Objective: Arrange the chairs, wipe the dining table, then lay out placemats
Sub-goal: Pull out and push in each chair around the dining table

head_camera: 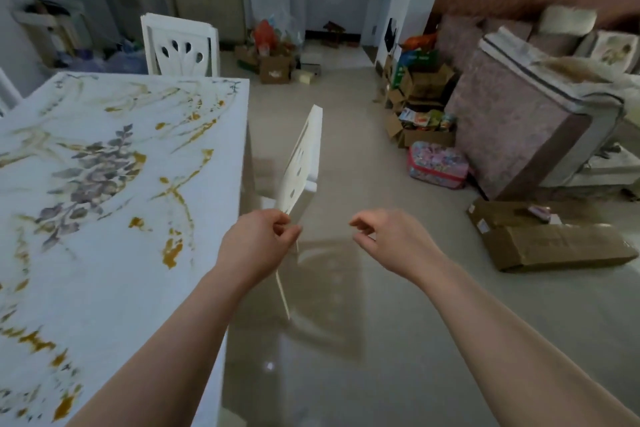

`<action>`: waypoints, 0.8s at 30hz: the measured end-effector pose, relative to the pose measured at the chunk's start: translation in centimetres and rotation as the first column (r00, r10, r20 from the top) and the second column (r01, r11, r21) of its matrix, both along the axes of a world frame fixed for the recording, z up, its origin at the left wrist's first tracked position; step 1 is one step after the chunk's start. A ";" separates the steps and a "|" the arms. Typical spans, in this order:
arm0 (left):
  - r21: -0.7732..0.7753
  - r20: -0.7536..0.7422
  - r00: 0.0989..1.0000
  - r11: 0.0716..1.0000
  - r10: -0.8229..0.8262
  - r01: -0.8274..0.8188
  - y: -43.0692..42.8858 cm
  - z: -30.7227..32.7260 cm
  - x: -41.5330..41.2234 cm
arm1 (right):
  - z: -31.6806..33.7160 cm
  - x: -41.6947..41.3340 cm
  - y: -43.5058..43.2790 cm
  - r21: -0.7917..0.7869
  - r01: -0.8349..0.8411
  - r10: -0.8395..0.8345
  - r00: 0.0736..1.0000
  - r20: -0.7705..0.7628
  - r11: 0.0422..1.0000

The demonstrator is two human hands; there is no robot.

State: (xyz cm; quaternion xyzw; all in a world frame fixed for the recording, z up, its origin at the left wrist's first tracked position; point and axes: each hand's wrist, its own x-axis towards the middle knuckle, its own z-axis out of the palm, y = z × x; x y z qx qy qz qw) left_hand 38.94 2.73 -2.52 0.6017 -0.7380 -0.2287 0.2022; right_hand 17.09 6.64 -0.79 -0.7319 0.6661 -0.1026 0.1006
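The left hand (259,239) grips the near top edge of a white chair (304,156), fingers and thumb curled round the thin rim of its back; the right hand (391,236) hangs in the air just beside it, fingers loosely bent and holding nothing, apart from the chair. The chair shows edge-on and tilted; its back has cut-out holes, and it stands on the glossy floor (346,340) just off the right side of the desk (104,253); whether the two touch I cannot tell. The floor mirrors the chair's back beneath the hands.

The desk fills the left of the view under a pale cloth printed with grey-purple leaves and ochre streaks. At its far end stands a second chair (180,45) — white as well, with petal-shaped openings in the back — pushed close to the desk's edge; how close its seat sits is hidden by the desk top.

Across the room, well apart from the hands, a pink patterned bag (438,165) sits on the floor beside open cartons (420,111) full of packets; a long flat cardboard box (554,246) lies nearer on the right, and behind it stands a sofa (512,128) in mauve fabric with a light throw over its arm.
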 end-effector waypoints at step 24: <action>0.025 0.208 0.849 0.865 0.485 -0.501 -20.7 -3.6 -18.8 | -2.6 -16.2 -31.8 0.054 -0.582 0.584 0.805 -0.105 0.811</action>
